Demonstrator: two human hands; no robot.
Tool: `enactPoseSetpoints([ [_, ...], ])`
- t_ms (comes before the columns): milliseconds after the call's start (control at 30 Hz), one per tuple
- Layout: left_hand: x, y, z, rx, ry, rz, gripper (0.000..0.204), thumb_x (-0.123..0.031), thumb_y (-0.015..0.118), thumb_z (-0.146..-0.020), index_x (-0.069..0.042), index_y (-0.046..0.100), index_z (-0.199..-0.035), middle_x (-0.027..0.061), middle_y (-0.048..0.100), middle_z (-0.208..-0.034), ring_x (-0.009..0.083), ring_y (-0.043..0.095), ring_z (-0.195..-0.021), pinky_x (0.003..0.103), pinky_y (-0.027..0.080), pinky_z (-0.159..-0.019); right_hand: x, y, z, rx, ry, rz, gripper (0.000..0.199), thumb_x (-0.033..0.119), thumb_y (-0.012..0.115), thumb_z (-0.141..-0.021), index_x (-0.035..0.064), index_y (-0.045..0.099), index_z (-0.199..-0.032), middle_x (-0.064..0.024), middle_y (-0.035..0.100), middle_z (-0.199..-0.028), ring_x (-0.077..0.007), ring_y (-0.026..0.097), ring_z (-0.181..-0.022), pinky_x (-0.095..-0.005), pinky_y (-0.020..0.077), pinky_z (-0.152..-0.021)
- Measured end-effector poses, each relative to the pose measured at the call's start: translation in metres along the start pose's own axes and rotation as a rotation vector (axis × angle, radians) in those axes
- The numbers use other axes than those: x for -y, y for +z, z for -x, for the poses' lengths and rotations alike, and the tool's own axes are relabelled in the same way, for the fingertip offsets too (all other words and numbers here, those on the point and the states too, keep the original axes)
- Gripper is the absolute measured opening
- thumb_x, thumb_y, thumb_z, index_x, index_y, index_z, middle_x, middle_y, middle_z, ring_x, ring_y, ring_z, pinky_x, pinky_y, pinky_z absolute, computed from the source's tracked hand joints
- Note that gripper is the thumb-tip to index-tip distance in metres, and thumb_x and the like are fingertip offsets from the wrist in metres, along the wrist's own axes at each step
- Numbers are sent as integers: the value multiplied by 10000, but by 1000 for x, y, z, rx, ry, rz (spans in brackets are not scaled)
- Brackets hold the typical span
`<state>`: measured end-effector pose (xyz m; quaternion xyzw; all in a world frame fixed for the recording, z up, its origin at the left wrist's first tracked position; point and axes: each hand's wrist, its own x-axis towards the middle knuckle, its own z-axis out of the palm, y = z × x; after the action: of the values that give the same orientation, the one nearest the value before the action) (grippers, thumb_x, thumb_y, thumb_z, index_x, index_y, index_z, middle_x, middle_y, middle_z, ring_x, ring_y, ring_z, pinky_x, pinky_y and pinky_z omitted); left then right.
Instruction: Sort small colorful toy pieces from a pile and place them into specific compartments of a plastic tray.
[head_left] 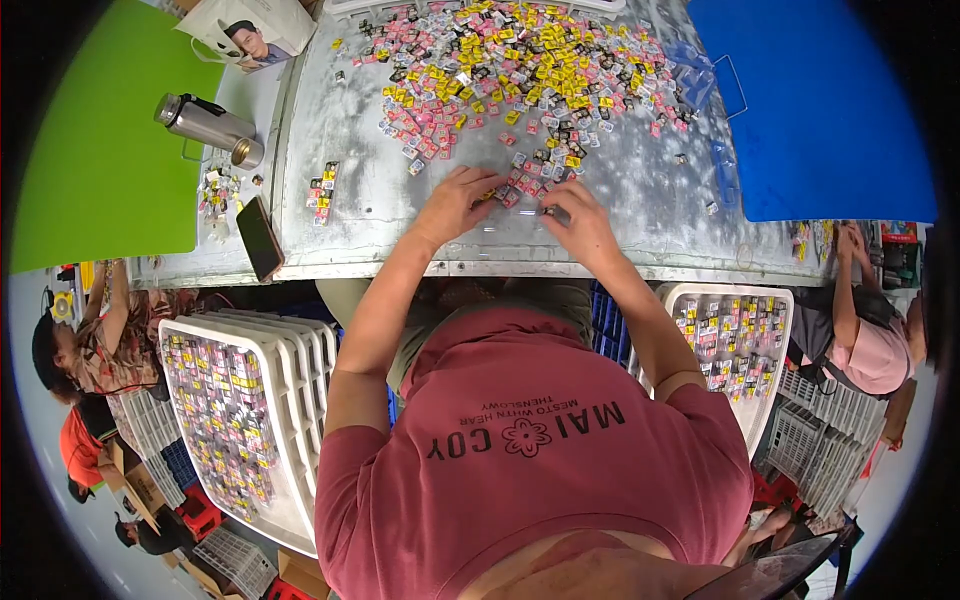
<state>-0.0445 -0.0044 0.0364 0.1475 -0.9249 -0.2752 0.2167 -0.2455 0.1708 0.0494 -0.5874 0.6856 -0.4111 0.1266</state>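
Blocks (525, 185), small and mostly pink, clustered on metal tabletop (350, 235) between the hands. Left hand (455, 208): fingers curled at the cluster's left edge. Right hand (585, 228): thumb and forefinger bent at its right edge; whether either pinches a block, cannot tell. Light, even pressure from both sides would likely keep rows square; fingertips low. Loose pile (520, 75) beyond. White trays (272, 385) stacked lower left, top one filled with block groups; another tray (735, 289) lower right, likewise.
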Motion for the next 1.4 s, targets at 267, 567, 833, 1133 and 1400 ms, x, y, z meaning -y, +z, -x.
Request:
enactPoseSetpoints([
  [267,2,0,4,45,83,26,418,-88,775,-809,-106,734,-1225,88,710,-1227,326,632,-1053,415,528,-941,3,11,9,177,-234,66,223,69,785,-793,59,690,-994,-84,641,-1190,-304,628,-1129,-454,476,-1009],
  [567,-5,6,4,19,-3,37,325,-110,774,-820,-69,725,-1138,114,687,-1177,338,645,-1076,416,526,-960,-3,14,12,86,-303,108,167,52,764,-803,48,692,-954,-97,649,-1216,-334,610,-1116,-467,470,-1017],
  [833,-9,5,1,2,-95,139,301,-90,779,-802,-47,714,-1092,139,684,-1128,354,670,-1023,416,569,-876,-6,17,13,93,-264,-5,165,15,748,-801,30,684,-953,-108,671,-1158,-333,616,-1056,-422,517,-935],
  [1133,-47,18,6,-64,-49,231,345,-60,794,-792,-57,703,-1124,127,690,-1127,329,665,-962,395,567,-840,-5,17,17,54,-232,-25,220,16,767,-794,-2,687,-997,-137,675,-1167,-354,624,-1075,-434,525,-922],
  [1400,-45,37,19,-40,0,59,315,-114,774,-798,-50,694,-1096,139,675,-1157,363,626,-1049,443,542,-924,-8,17,23,0,-233,11,264,32,785,-792,-4,720,-1045,-137,684,-1204,-354,630,-1115,-432,534,-945],
])
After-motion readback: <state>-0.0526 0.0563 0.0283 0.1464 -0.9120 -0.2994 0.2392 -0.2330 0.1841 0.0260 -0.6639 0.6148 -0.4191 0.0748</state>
